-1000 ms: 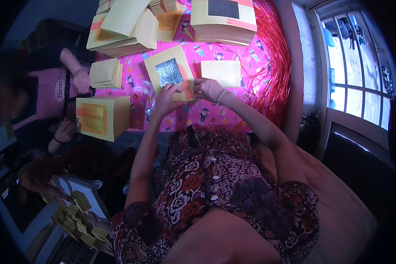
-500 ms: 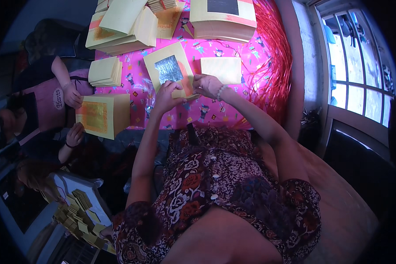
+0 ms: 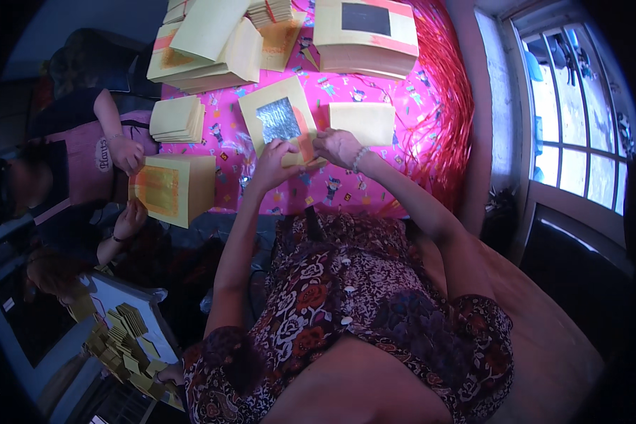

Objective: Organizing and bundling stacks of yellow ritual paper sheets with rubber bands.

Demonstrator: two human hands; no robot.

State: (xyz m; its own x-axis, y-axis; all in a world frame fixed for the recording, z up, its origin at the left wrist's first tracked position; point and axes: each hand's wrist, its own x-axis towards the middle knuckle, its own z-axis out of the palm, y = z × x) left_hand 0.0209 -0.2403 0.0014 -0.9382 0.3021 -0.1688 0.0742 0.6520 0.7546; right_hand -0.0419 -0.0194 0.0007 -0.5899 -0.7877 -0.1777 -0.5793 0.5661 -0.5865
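A pale yellow sheet of paper (image 3: 305,100) with a silver square and an orange-red smear lies tilted on the pink patterned tablecloth. Its lower edge is between my hands. My left hand (image 3: 275,165) has its fingers bent and pressed on the lower left part of the sheet. At the lower right edge my right hand (image 3: 339,149), with a beaded bracelet on the wrist, pinches the paper with curled fingers. Whether that edge is folded is partly hidden by my fingers. Just beyond my right hand lies a plain pale yellow stack of paper (image 3: 362,123).
Thick stacks of yellow paper (image 3: 366,61) stand at the table's far side. Red strands (image 3: 451,106) hang along the right edge. At the left, a co-worker's hands (image 3: 129,157) hold a yellow paper stack with a gold square (image 3: 159,189), near a small folded pile (image 3: 177,120).
The whole view has shifted slightly, so everything sits a little lower and farther right. My hands stay at the sheet's lower edge, with hardly any visible movement.
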